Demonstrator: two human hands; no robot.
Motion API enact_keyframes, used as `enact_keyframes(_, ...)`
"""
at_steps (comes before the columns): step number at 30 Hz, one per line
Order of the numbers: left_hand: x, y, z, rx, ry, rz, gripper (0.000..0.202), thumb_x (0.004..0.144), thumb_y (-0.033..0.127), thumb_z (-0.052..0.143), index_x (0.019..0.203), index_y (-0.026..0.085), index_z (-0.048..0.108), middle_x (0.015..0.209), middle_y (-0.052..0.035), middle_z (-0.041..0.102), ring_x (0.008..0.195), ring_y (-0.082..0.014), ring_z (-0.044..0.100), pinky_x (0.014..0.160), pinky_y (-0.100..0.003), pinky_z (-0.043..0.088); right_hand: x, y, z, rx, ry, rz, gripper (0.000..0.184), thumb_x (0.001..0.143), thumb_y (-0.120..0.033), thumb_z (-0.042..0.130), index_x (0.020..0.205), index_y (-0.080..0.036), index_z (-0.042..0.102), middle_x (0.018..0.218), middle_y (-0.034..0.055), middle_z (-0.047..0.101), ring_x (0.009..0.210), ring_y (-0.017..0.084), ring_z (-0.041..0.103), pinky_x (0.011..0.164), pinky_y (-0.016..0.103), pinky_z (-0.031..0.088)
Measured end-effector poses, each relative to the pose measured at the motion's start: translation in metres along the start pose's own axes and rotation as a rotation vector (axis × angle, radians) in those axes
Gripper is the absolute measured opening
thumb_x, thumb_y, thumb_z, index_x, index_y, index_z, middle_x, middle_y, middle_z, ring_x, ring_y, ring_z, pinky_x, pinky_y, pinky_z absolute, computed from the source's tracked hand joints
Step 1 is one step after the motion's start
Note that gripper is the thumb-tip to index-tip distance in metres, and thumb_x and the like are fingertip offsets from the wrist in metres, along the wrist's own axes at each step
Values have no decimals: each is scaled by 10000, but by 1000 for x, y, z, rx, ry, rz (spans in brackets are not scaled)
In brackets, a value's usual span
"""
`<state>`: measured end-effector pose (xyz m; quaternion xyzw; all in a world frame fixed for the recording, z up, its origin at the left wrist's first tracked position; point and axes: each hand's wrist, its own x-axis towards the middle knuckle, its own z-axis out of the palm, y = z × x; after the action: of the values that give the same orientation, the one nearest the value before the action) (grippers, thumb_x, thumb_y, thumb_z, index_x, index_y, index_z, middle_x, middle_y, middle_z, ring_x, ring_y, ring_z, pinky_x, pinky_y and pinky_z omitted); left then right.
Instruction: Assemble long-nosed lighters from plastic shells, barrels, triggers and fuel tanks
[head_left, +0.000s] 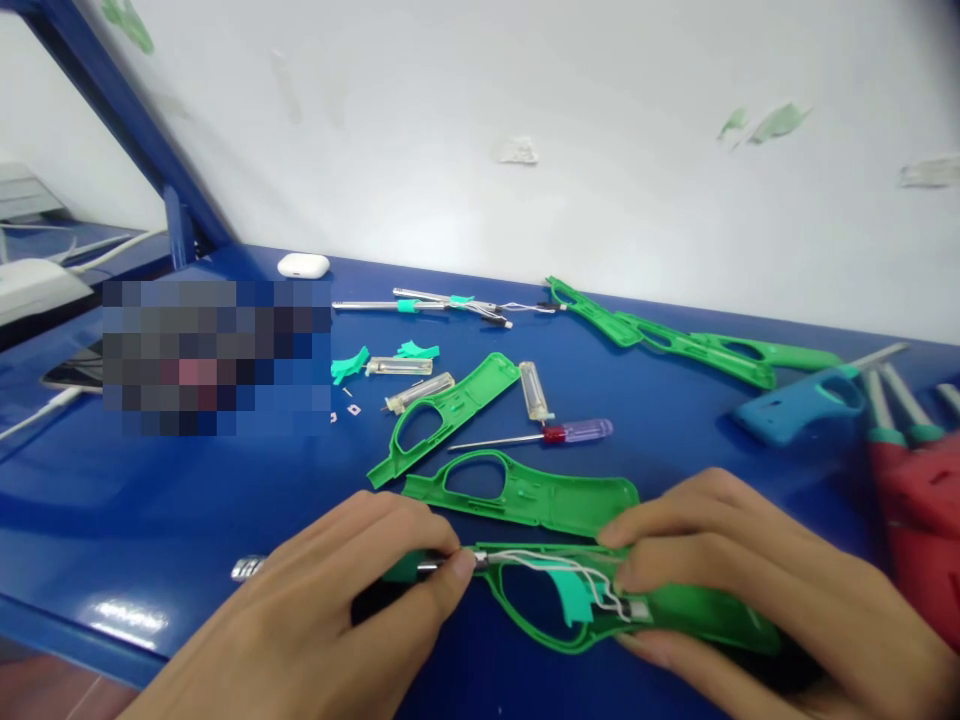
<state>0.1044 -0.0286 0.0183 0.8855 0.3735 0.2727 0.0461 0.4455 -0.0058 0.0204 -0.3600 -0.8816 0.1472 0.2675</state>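
Near the front of the blue table, a green utility-lighter shell half [517, 625] lies between my hands, open side up. My left hand [337, 600] pinches the lighter's metal tube [247, 568] at the shell's narrow end; the tube's tip shows left of the hand. White wires [536, 558] run from there along the shell to the igniter area, past a teal trigger [574, 597] in the finger loop. My right hand [750, 570] is closed round the handle end, fingertips at the wires' end, partly hiding it. Just beyond lies another green shell half [585, 502].
Farther back are a screwdriver [577, 432], another green shell half [487, 385], clear fuel tanks [534, 390], teal triggers [349, 366] and metal tubes [367, 306]. A blue lighter [784, 410] and red lighters [922, 490] lie right. A white case [303, 265] sits near the wall; one patch is blurred.
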Motion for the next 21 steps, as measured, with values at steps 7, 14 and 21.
enact_keyframes(7, 3, -3, 7, -25, 62, 26, 296, 1245, 120, 480, 1158, 248, 732, 1156, 15, 784, 1037, -60, 751, 1048, -126, 550, -3, -6, -5, -102, -44, -9, 202, 1126, -505, 774, 1296, -396, 768, 1239, -24, 841, 1001, 162, 872, 818, 178, 699)
enact_keyframes(14, 0, -3, 8, 3, 40, 16, 348, 1264, 161, 433, 1224, 288, 754, 1153, 36, 800, 1019, -71, 752, 1014, -131, 550, -12, -4, -4, -313, -72, -199, 626, 1242, -469, 554, 1853, -420, 429, 1626, -55, 768, 1433, 214, 767, 1279, 355, 591)
enact_keyframes(21, 5, -3, 10, -55, 55, 26, 341, 1215, 78, 471, 1179, 261, 756, 1137, 27, 799, 1016, -81, 765, 979, -158, 569, -19, -2, 9, -384, -42, -241, 556, 1285, -292, 413, 1833, -366, 479, 1542, -57, 811, 1343, 220, 750, 1438, 383, 210)
